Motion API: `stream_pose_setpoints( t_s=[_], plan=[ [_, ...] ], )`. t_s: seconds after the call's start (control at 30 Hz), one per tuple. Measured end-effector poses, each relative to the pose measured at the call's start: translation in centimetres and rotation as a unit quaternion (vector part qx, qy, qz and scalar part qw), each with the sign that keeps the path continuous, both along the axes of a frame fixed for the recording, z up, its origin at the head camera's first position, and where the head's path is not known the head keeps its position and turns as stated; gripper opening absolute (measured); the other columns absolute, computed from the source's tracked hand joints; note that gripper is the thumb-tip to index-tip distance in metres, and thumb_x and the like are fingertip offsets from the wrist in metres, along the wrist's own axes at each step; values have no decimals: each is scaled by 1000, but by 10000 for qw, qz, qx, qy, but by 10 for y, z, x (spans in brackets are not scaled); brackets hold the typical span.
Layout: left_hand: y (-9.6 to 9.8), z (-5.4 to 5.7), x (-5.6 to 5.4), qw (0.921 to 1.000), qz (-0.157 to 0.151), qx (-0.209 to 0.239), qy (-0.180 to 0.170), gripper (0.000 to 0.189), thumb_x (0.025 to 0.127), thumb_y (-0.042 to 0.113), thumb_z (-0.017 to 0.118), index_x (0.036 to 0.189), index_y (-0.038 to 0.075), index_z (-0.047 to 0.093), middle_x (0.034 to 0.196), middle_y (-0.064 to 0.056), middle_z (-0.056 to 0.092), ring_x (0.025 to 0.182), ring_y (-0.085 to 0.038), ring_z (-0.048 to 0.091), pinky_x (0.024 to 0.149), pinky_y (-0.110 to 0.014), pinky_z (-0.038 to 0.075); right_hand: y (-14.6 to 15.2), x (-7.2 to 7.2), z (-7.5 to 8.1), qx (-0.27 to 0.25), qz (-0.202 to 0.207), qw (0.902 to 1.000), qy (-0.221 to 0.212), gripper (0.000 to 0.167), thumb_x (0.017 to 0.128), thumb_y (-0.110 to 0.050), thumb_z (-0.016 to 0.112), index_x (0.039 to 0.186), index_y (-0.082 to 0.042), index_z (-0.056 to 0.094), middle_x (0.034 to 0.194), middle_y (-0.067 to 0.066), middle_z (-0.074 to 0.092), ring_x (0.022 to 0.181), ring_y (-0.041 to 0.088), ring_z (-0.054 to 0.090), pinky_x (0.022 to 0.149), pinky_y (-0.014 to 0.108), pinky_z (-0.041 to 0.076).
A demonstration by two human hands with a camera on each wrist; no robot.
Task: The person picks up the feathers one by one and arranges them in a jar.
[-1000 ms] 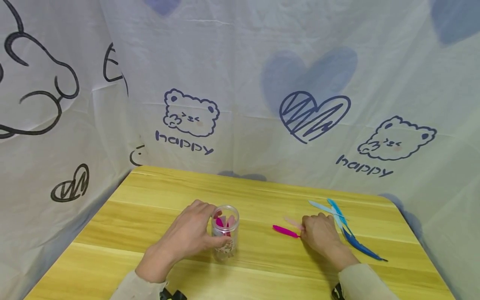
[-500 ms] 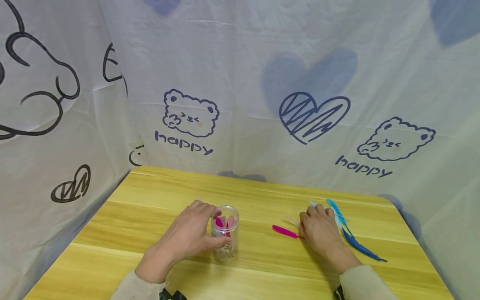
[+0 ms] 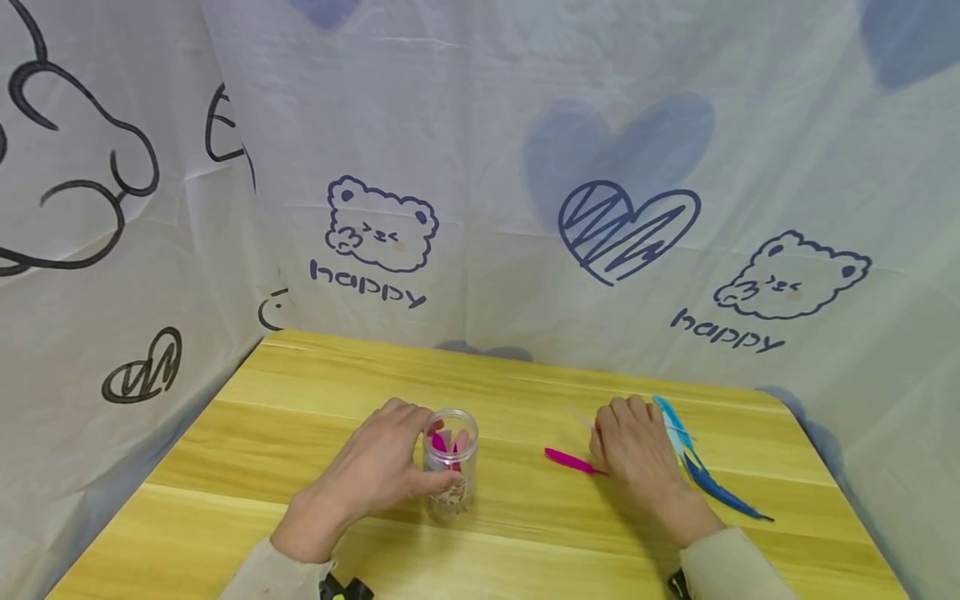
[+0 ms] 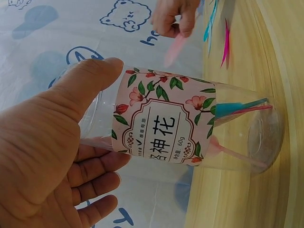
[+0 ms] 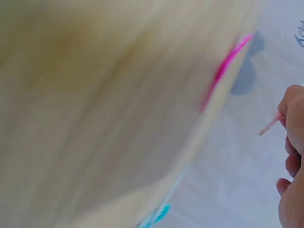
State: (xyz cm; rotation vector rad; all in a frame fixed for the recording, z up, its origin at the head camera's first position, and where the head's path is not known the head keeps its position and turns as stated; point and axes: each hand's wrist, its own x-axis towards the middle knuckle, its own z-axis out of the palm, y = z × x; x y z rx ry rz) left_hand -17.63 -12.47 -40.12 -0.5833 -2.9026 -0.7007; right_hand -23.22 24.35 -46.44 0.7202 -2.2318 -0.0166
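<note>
My left hand grips a clear jar, thumb on the near side and fingers on the far side. The jar stands upright and uncapped on the table, with pink, magenta and blue feathers in it; in the left wrist view it bears a floral label. Off to the right, my right hand pinches a pale pink feather by its quill. Just under that hand lies a magenta feather, its quill end partly hidden by the hand.
Right of my right hand, several feathers lie overlapping: a bright blue feather, paler ones, and a long dark blue feather. The wood-grain table ends at a printed white cloth behind and at the sides.
My right hand has risen off the table and shifted slightly left, bringing the pale pink feather up with it. The left hand and jar have stayed put.
</note>
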Motion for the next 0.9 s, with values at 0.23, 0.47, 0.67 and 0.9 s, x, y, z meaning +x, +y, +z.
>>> stream_pose_setpoints(
  t_s=[0.23,0.47,0.67,0.9],
  plan=[
    [0,1,-1,10000,-11,0,7,72,75,58,90,127,12,70,112,6,71,115,-17,58,105,-43,51,-15,3,21,-85,135,9999,-40,20,96,-19,55,80,-7,52,77,6,45,74,28,36,68,40,25],
    [0,1,-2,10000,-6,-13,-24,68,76,57,90,124,13,70,112,6,71,116,-17,58,104,-42,51,-35,7,37,-282,360,9989,-135,19,99,-20,55,84,-7,56,79,7,50,76,30,38,69,41,26],
    [0,1,-2,10000,-26,-33,27,68,76,56,90,125,13,70,113,5,72,117,-17,58,105,-42,51,-57,13,56,-480,686,9965,-58,24,105,-24,50,88,-8,57,81,6,52,77,29,39,70,41,27],
    [0,2,-1,9999,-71,-3,100,67,76,56,90,124,13,71,112,6,72,115,-16,59,104,-43,51,-85,24,81,-1029,1138,9881,-140,35,112,-31,47,90,-8,62,83,5,54,80,28,41,72,39,29]
  ],
)
